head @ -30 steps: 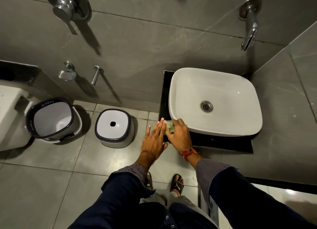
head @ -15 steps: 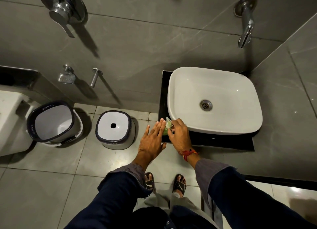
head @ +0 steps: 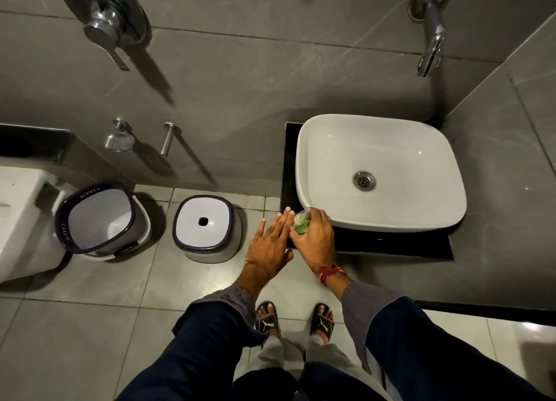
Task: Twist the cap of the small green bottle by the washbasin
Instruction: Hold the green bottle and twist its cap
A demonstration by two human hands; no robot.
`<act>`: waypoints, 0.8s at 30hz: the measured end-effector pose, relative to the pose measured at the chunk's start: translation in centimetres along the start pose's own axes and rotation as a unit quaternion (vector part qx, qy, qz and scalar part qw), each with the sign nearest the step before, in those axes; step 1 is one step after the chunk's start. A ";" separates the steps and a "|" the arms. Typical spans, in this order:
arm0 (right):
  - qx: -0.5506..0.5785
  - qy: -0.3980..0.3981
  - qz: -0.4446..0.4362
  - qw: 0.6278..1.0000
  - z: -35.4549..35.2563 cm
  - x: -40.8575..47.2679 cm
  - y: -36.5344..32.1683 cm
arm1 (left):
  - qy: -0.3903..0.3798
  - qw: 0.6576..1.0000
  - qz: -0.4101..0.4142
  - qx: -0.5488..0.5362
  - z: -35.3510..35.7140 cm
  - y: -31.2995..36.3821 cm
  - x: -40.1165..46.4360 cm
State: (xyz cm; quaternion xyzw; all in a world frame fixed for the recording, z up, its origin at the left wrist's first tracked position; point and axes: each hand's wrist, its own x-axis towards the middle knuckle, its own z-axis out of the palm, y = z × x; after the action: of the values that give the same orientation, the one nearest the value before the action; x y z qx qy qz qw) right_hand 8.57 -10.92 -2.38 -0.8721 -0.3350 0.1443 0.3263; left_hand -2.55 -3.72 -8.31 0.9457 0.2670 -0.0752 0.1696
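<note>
A small green bottle (head: 301,223) with a pale, translucent cap stands on the near left corner of a black counter (head: 391,244), just beside the near left rim of a white washbasin (head: 382,172). The bottle is mostly hidden; only its top and a strip of green show between the two hands.

The right hand (head: 314,238) wraps around the bottle from the right and near side, fingers curled closed on its body. A red thread band circles that wrist. The left hand (head: 269,244) lies flat and spread just to the left of the bottle, fingers straight and apart, their tips close beside it. Whether the fingertips touch the bottle cannot be told. It grips nothing.

By the look of it, the step in hand is steadying the bottle before the twist: the body is held, but no fingers are yet closed on the cap. The next move likely calls for the free left hand to pinch the cap from above and turn it while the right hand keeps the body from spinning.

Farther out, the basin has a metal drain at its centre, and a wall tap (head: 430,33) juts out above its far side. On the tiled floor to the left stand an upturned white stool (head: 207,229) and, farther left, a white bucket (head: 102,217) with a dark rim. Both feet in sandals show below.
</note>
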 end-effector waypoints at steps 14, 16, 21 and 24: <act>-0.109 -0.049 -0.047 0.992 -0.6 2.1 -0.3 | -0.012 1.000 -0.004 0.009 -0.1 0.1 0.1; -0.120 -0.048 -0.051 0.990 -0.5 1.9 -0.5 | -0.011 1.000 -0.005 0.007 -0.2 0.1 0.0; -0.127 -0.082 -0.091 0.984 -0.7 1.4 0.3 | -0.008 1.000 -0.010 0.010 -0.3 0.4 -0.1; -0.153 -0.079 -0.059 0.983 -0.6 2.0 0.0 | -0.010 1.000 -0.014 0.012 -0.3 0.8 -0.2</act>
State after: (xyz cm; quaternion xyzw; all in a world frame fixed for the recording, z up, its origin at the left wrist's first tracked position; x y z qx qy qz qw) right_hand 10.33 -9.86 -1.97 -0.8761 -0.4288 0.1403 0.1700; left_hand -2.34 -4.34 -7.81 0.9429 0.2779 -0.0902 0.1597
